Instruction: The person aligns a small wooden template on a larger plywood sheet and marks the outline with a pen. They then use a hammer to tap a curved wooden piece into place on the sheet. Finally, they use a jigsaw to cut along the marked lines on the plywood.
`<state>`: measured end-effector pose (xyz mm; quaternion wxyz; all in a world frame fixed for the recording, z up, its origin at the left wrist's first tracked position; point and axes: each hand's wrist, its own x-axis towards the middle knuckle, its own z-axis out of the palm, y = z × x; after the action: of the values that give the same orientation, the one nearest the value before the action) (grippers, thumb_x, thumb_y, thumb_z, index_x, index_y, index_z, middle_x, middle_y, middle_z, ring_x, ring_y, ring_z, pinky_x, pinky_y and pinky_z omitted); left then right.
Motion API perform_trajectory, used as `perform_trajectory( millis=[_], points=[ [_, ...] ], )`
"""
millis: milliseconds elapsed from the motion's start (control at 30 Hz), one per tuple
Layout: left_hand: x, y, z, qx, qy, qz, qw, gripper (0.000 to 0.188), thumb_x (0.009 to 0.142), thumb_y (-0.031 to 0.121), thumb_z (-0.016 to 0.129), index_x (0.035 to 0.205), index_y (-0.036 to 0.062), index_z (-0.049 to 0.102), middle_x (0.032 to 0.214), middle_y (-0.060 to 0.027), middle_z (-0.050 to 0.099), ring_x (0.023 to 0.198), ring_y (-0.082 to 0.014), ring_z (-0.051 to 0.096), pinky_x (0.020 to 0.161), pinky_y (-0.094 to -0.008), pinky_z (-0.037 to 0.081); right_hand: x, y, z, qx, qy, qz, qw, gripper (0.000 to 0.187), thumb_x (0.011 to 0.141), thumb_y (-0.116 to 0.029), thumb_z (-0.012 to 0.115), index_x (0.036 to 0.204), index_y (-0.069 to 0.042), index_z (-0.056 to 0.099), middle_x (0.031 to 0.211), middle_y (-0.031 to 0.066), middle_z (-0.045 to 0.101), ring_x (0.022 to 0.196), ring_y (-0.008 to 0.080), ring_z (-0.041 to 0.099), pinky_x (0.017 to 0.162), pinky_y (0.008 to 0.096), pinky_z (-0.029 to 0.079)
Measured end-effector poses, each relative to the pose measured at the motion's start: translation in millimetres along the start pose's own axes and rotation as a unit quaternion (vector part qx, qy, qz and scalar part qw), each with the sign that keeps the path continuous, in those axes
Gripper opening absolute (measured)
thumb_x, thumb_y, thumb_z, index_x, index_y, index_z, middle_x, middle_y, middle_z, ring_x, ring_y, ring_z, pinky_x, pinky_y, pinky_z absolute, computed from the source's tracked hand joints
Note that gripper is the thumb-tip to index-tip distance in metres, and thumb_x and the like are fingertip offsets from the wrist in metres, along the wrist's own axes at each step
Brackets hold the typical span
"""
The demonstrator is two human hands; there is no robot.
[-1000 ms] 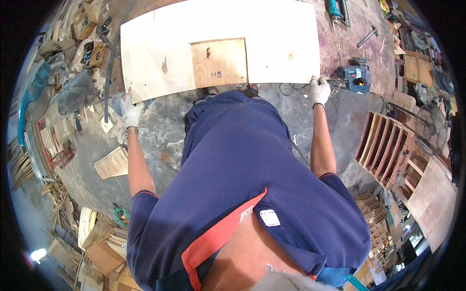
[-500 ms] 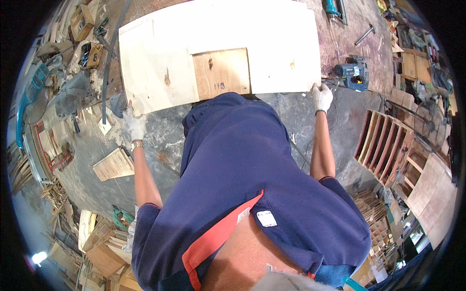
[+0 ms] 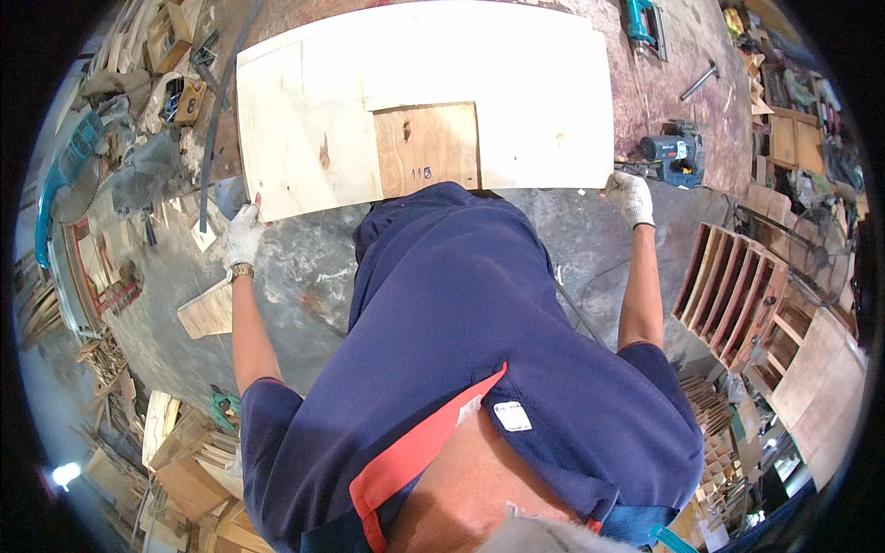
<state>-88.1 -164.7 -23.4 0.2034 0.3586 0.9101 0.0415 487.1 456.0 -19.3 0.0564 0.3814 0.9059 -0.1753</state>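
The pale board (image 3: 304, 101) lies just past our left grip (image 3: 242, 236) and right grip (image 3: 633, 197), which hold its 2 near corners. Brown counter (image 3: 636, 101) shows beside the board, gray floor (image 3: 304, 253) nearer us.

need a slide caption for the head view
Left hand and right hand, both gloved, at the near corners of a pale wooden panel.
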Motion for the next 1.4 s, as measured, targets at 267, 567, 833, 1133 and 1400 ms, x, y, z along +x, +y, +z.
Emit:
perform_trajectory(
  millis=[267, 567, 833, 1133, 1400],
  points=[
    [-7.0, 4.4, 3.3, 0.016, 0.046, -0.002, 0.999, 0.074, 0.085, 0.013, 0.077, 0.153, 0.0172, 0.049, 0.109, -0.0154, 0.067, 0.099, -0.0313, 0.066, 0.086, -0.0369, 0.052, -5.6, 11.8, 9.7, 0.042, -0.016, 0.001, 0.999, 0.012, 0.086, -0.02, 0.072, 0.085, -0.009, 0.071, 0.079, 0.016, 0.071, 0.075, 0.0352, 0.071, 0.068, 0.0439, 0.054],
    [-22.6, -6.0, 20.8, 0.028, 0.084, 0.023, 0.996, 0.055, 0.093, 0.012, 0.068, 0.146, 0.0106, 0.055, 0.103, -0.017, 0.063, 0.092, -0.0351, 0.064, 0.079, -0.0429, 0.052, -22.8, -4.5, 16.7, -0.065, 0.024, 0.009, 0.998, 0.014, 0.091, -0.027, 0.068, 0.09, -0.013, 0.068, 0.086, 0.0146, 0.073, 0.083, 0.0373, 0.071, 0.071, 0.0491, 0.054],
    [-24.5, -13.7, 24.2, 0.017, 0.076, 0.033, 0.996, 0.051, 0.093, 0.008, 0.068, 0.143, 0.0098, 0.057, 0.103, -0.0149, 0.063, 0.091, -0.0352, 0.064, 0.079, -0.0414, 0.052, -25.7, -3.6, 17.1, -0.014, 0.042, -0.004, 0.999, 0.009, 0.086, -0.015, 0.069, 0.093, -0.01, 0.066, 0.084, 0.0192, 0.07, 0.081, 0.0408, 0.069, 0.069, 0.0487, 0.053],
    [-13.3, -15.9, 5.6, -0.036, 0.024, 0.045, 0.998, 0.063, 0.09, 0.001, 0.066, 0.15, 0.0141, 0.053, 0.101, -0.0127, 0.064, 0.091, -0.0282, 0.066, 0.08, -0.0376, 0.052, -5.4, 12.9, 7.0, 0.041, -0.022, -0.008, 0.999, 0.002, 0.085, -0.006, 0.067, 0.086, -0.004, 0.068, 0.079, 0.0192, 0.068, 0.07, 0.0257, 0.069, 0.066, 0.0383, 0.051],
    [-6.9, -12.2, -5.8, -0.016, -0.041, 0.026, 0.999, 0.054, 0.09, 0.005, 0.066, 0.142, 0.0121, 0.056, 0.1, -0.0158, 0.061, 0.092, -0.0374, 0.063, 0.077, -0.0448, 0.05, 2.1, 24.5, 6.5, 0.058, -0.073, -0.004, 0.996, 0.003, 0.083, -0.004, 0.068, 0.085, -0.005, 0.069, 0.075, 0.0135, 0.07, 0.071, 0.0203, 0.07, 0.068, 0.0351, 0.053]
  ],
)
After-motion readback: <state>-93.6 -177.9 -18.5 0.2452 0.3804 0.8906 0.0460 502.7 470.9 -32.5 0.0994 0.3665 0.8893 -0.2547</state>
